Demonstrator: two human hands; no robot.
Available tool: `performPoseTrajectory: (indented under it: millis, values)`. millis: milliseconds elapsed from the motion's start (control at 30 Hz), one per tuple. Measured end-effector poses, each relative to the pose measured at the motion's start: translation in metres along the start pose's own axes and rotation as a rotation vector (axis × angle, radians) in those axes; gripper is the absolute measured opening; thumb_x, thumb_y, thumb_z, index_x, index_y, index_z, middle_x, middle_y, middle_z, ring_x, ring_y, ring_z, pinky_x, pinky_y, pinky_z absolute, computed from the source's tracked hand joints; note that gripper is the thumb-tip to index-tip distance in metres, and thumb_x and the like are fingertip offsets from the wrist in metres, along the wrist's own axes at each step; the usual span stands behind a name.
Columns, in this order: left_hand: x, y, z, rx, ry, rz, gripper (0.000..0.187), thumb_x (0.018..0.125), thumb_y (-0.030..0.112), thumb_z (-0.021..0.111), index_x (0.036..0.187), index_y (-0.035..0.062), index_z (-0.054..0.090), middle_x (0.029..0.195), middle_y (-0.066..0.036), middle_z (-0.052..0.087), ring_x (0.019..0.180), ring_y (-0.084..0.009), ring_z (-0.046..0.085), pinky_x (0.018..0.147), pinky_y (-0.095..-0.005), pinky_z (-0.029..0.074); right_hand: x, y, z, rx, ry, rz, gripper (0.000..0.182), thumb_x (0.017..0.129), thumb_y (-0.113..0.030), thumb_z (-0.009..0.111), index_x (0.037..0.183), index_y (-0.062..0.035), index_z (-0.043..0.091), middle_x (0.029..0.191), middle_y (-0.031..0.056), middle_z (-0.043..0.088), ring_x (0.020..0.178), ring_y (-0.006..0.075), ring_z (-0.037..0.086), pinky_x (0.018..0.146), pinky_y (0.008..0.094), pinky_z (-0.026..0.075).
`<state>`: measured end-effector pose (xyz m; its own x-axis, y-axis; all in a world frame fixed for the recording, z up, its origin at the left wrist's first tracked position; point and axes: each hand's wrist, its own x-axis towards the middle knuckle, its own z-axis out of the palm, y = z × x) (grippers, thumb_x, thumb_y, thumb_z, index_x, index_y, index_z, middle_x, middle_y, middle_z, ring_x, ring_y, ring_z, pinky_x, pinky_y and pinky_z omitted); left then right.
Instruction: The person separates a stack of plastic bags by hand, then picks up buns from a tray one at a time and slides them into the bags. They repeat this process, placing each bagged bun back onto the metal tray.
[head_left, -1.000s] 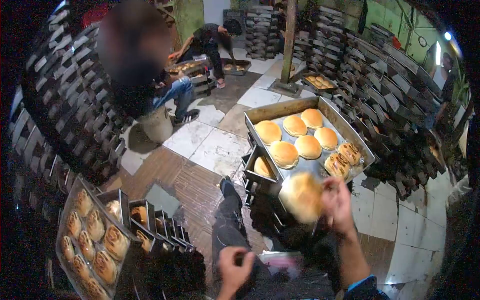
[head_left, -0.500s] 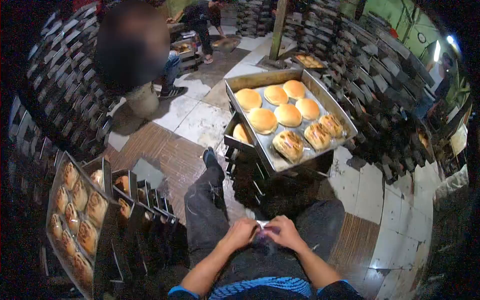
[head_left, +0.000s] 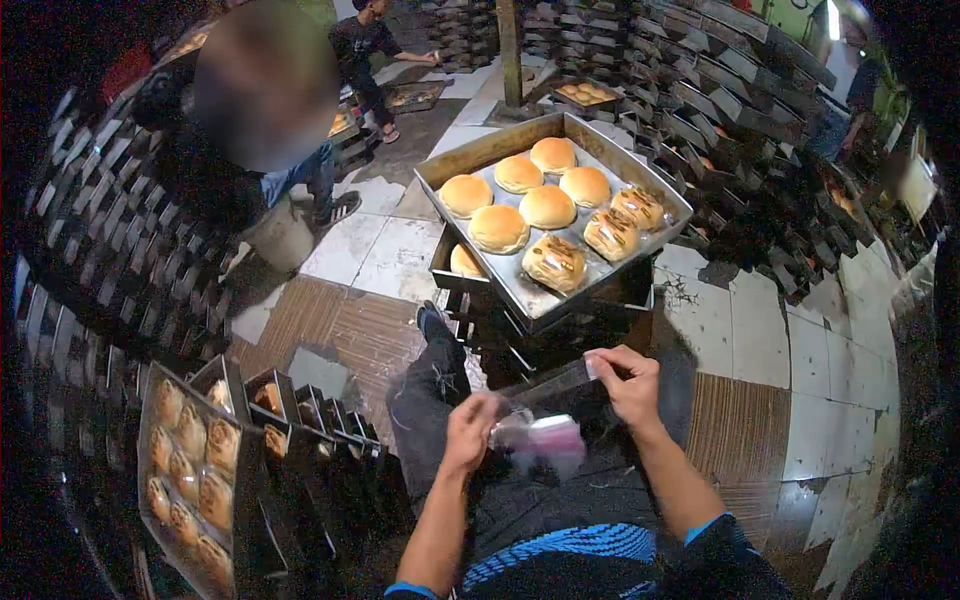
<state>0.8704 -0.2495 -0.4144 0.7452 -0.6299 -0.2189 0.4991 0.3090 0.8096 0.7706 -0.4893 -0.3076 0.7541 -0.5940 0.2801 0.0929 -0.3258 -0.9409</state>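
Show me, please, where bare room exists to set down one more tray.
The white tiles between the bucket and the bun tray look bare, as does the brown floor between the right knee and the pale tiles. The bun tray has only narrow gaps. Crowded: the left tray, full of wrapped buns, and the tray stacks at far left.

Your landmark: the upright post (head_left: 509,60). Cracked white tiles (head_left: 355,250) lie nearer you than the post, brown striped flooring (head_left: 300,320) nearer still. Dark tray stacks (head_left: 690,95) rise both sides of it; far right of it, green wall (head_left: 792,12), bright light (head_left: 833,20).
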Motion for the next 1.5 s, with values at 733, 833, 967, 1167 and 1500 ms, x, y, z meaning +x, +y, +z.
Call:
performPoseTrajectory:
  millis: [733, 833, 967, 1167, 1500]
  values:
    - [0.053, 0.025, -0.075, -0.476, 0.731, 0.302, 0.008, 0.09, 0.002, 0.062, 0.097, -0.0019, 0.063, 0.088, -0.008, 0.067, 0.07, -0.0163, 0.064, 0.06, -0.0293, 0.054, 0.429, 0.018, 0.259, -1.004, -1.132, -0.332, 0.063, 0.094, -0.057, 0.048, 0.102, 0.0026, 0.068, 0.095, 0.0174, 0.071, 0.084, 0.028, 0.066, 0.075, 0.0372, 0.05]
    - [0.05, 0.028, -0.076, -0.471, 0.677, 0.314, 0.01, 0.092, 0.003, 0.061, 0.099, -0.0024, 0.063, 0.092, -0.008, 0.067, 0.076, -0.0164, 0.065, 0.069, -0.0279, 0.054, 0.424, 0.022, 0.215, -0.782, -1.077, -0.322, 0.053, 0.099, -0.047, 0.047, 0.114, 0.0022, 0.061, 0.108, 0.0131, 0.065, 0.102, 0.0225, 0.061, 0.088, 0.0341, 0.048]
    - [0.053, 0.031, -0.071, -0.473, 0.605, 0.347, 0.012, 0.095, 0.006, 0.058, 0.102, -0.0017, 0.063, 0.093, -0.007, 0.068, 0.078, -0.0142, 0.065, 0.072, -0.0252, 0.052, 0.425, 0.058, 0.134, -0.174, -0.488, 0.426, 0.043, 0.101, -0.039, 0.046, 0.116, -0.0007, 0.06, 0.104, 0.0074, 0.068, 0.088, 0.018, 0.066, 0.077, 0.0322, 0.055]
    - [0.045, 0.04, -0.066, -0.385, 0.594, 0.389, 0.02, 0.098, 0.018, 0.059, 0.102, -0.001, 0.064, 0.086, -0.003, 0.067, 0.07, -0.0107, 0.062, 0.062, -0.024, 0.049, 0.279, 0.027, 0.026, 0.853, -0.2, 0.503, 0.039, 0.096, -0.027, 0.046, 0.123, -0.0013, 0.055, 0.102, 0.009, 0.065, 0.096, 0.0216, 0.058, 0.083, 0.0387, 0.052]
    - [0.0, 0.114, 0.068, -0.057, 0.642, 0.397, 0.052, 0.1, 0.045, 0.044, 0.134, 0.0058, 0.05, 0.117, -0.012, 0.062, 0.096, -0.0167, 0.061, 0.071, -0.0225, 0.051, 0.001, -0.072, 0.049, 0.03, -0.477, -0.186, 0.051, 0.08, 0.001, 0.068, 0.129, 0.0025, 0.053, 0.115, 0.0179, 0.066, 0.105, 0.0275, 0.066, 0.09, 0.035, 0.053]
